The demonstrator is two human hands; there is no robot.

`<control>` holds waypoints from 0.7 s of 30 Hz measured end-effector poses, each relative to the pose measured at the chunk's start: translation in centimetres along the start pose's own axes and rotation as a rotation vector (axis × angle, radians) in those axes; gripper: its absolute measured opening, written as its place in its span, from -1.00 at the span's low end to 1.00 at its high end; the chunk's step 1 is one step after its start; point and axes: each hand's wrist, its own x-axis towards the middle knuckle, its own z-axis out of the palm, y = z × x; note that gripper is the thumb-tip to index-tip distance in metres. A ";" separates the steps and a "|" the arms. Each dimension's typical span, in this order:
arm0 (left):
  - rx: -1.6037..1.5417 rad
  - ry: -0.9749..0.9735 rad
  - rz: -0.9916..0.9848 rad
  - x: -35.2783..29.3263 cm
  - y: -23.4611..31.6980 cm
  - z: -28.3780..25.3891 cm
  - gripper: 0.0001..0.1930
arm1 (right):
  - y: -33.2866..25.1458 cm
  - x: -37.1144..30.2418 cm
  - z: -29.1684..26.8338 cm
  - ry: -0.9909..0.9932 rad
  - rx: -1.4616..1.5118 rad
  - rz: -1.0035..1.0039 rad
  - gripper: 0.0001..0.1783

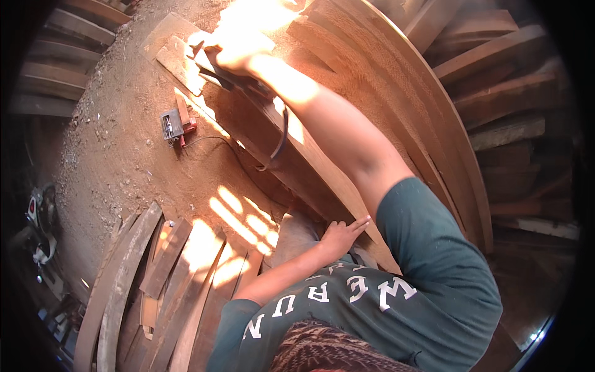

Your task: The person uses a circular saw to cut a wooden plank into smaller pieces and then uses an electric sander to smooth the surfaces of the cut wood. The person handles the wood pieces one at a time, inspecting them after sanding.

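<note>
A long wooden plank (322, 177) runs diagonally from beside my body to the far left. My left hand (339, 239) lies on its near end, with fingers stretched across the top edge and the thumb hidden. At the far end, my outstretched right hand (234, 59) is closed around a dark corded power tool (214, 73), resting at the plank. Glaring sunlight washes out that hand, so the tool's exact kind is unclear. A black cable (283, 139) loops from it over the plank's side.
On the dusty ground to the left lies a red power tool (173, 126) with a metal base plate. Several loose boards (127, 273) are heaped at lower left. Broad, sawdust-covered planks (396, 80) lie to the right, with stacked timber (508, 102) beyond. A motorcycle (42, 229) stands at far left.
</note>
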 end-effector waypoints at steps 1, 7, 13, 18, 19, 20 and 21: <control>-0.025 0.010 -0.007 0.1 0.0 0.2 -0.20 | 0.0 0.7 0.1 0.007 -0.012 -0.003 -0.77; -0.326 0.209 -0.001 -0.9 0.3 -0.1 -0.29 | -0.5 -2.6 -1.5 0.138 0.087 -0.048 -0.75; -0.604 0.508 -0.404 -6.3 1.5 -4.7 -0.54 | -0.6 -25.5 -9.4 -0.222 0.456 0.428 -0.82; -1.015 0.366 -0.849 -5.4 4.6 0.2 -0.35 | 1.0 -50.1 -17.2 -0.143 0.504 0.693 -0.76; -1.117 0.319 -0.905 -4.2 6.5 0.4 -0.30 | 1.6 -55.3 -18.1 -0.091 0.534 0.767 -0.75; -1.163 0.294 -0.882 -2.7 6.6 5.0 -0.10 | 2.2 -60.1 -18.8 -0.048 0.524 0.789 -0.74; -1.173 0.261 -0.915 -0.7 8.3 6.4 0.11 | 2.5 -64.3 -19.6 -0.002 0.511 0.819 -0.73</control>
